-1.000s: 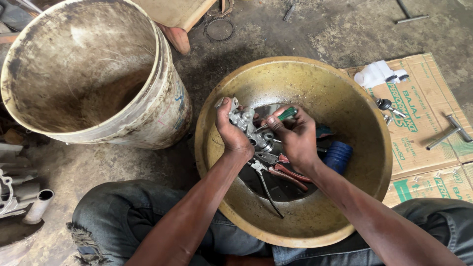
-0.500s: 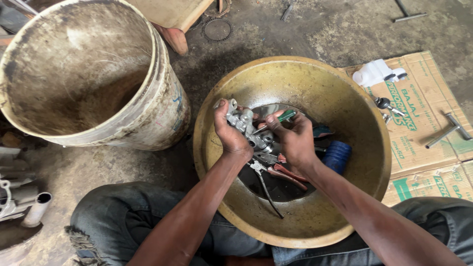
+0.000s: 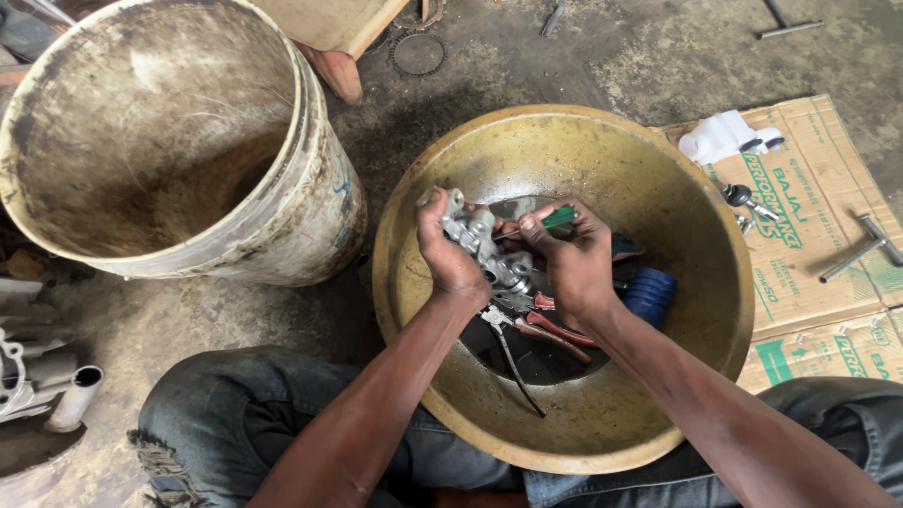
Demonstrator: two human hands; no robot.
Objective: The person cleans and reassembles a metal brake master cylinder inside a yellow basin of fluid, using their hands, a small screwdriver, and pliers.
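Note:
My left hand (image 3: 446, 252) grips a silvery cast-metal engine part (image 3: 491, 246) over a wide, dirty yellow basin (image 3: 677, 216). My right hand (image 3: 570, 254) holds a thin tool with a green handle (image 3: 559, 217), its tip against the metal part. Below my hands, in the basin's dark oily bottom, lie red-handled pliers (image 3: 550, 333) and a blue ribbed cap (image 3: 647, 293). Both forearms reach in from the lower edge, above my jeans-clad knees.
A large grimy white bucket (image 3: 310, 188) stands to the left, touching the basin. Flattened cardboard (image 3: 818, 235) on the right carries a white plastic bottle (image 3: 720, 137), keys (image 3: 738, 198) and a T-handle wrench (image 3: 861, 249). Metal tubes (image 3: 71, 395) lie at far left.
Both hands and the metal part have shifted slightly to the right; the green-handled tool stays pressed against the part. Nothing taken up or let go.

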